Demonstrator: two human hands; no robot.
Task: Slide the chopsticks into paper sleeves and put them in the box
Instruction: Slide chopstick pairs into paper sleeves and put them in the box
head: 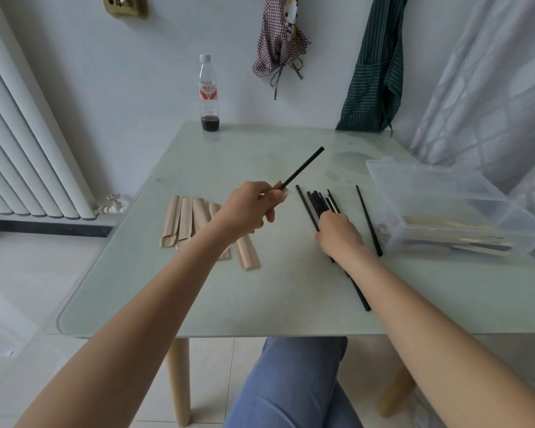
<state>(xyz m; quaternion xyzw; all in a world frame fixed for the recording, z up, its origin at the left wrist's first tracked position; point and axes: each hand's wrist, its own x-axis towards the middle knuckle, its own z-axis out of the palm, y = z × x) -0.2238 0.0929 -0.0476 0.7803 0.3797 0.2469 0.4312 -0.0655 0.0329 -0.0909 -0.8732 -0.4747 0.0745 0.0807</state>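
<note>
The work looks partly done, judging from the clear plastic box (451, 211): several sleeved pairs already lie in its near end, pale paper with dark tips showing through the wall, though how many cannot be counted. Left of the box, just beside its near corner, one black chopstick (369, 222) lies alone, and a little farther left sits the loose pile of black chopsticks (317, 202) — a good handful yet to be wrapped. The right hand (337, 231) rests on that pile, fingers curled down over the sticks as if picking one out; whether it has already pinched one cannot be told. Farther left again from the box, the left hand (247, 206) is raised off the glass table (260, 304), its fingers closed round a paper sleeve (277, 185) with a single chopstick (303, 168) sticking out of its mouth, pointing up and away toward the bottle (209, 94) at the far edge. So this sleeve appears half filled — its second stick is likely what the right hand is after. Beyond the left hand, farthest from the box, a row of empty sleeves (183, 222) waits flat on the table, so several rounds remain.
</note>
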